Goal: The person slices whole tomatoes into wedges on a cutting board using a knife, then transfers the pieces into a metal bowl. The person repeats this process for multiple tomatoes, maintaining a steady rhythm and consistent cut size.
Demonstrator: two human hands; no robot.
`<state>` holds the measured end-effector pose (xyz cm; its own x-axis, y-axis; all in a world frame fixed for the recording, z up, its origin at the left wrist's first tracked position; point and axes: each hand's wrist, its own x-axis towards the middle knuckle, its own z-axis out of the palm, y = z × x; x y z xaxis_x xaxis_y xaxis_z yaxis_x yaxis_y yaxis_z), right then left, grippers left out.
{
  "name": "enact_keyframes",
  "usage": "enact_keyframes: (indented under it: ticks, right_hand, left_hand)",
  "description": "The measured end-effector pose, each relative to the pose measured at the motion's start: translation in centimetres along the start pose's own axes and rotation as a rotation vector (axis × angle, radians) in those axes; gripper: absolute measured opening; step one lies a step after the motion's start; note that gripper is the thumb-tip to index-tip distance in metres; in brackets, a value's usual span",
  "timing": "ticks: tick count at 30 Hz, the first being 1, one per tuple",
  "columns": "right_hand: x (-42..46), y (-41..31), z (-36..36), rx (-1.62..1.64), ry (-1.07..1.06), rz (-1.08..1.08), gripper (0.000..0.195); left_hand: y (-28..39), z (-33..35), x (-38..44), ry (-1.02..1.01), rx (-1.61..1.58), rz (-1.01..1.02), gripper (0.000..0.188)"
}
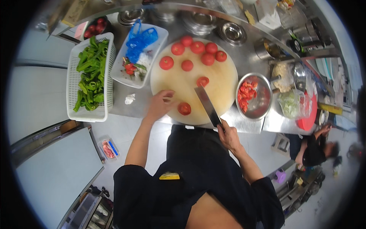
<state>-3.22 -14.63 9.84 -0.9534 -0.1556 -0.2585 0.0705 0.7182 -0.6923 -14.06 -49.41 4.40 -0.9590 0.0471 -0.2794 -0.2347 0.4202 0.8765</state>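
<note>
My right hand (229,136) grips a cleaver (208,103) by its handle at the near right edge of a round cutting board (220,77). The blade points away from me, its tip beside a cut tomato half (202,82). Blurred, my left hand (162,104) hovers over the board's near left edge with its fingers apart and nothing visible in them. Another tomato half (184,108), cut face up, lies just right of it. Several whole tomatoes (197,47) sit towards the board's far side. Right of the board, a steel bowl (263,98) holds chopped tomato pieces (246,93).
Left stand a white basket (109,86) of green peppers (91,74) and a white tray (121,75) with a blue plastic bag (140,41) and scraps. Stacked steel bowls (233,33) line the back. A bag of chopped greens (290,104) lies right; another person (314,153) is farther right.
</note>
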Motion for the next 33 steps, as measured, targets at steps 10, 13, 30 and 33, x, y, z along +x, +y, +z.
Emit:
enact_keyframes:
  ticks: [10,13,30,33]
  right_hand:
    - [0.8,-2.7,0.2,-0.139,-0.04,-0.121,0.042]
    - [0.2,-2.5,0.3,-0.191,-0.047,-0.145,0.042]
    - [4.6,-1.3,5.1,-0.366,-0.2,-0.144,0.038]
    - [5.1,-1.3,5.2,-0.339,-0.195,-0.136,0.037]
  left_hand:
    - [0.6,6.8,-2.3,0.052,-0.127,-0.082,0.04]
    - [0.6,8.0,-3.0,0.139,-0.16,-0.136,0.039]
    - [-0.2,8.6,-3.6,0.216,-0.149,-0.083,0.035]
    - [-0.5,8.7,-4.0,0.223,-0.117,-0.114,0.036]
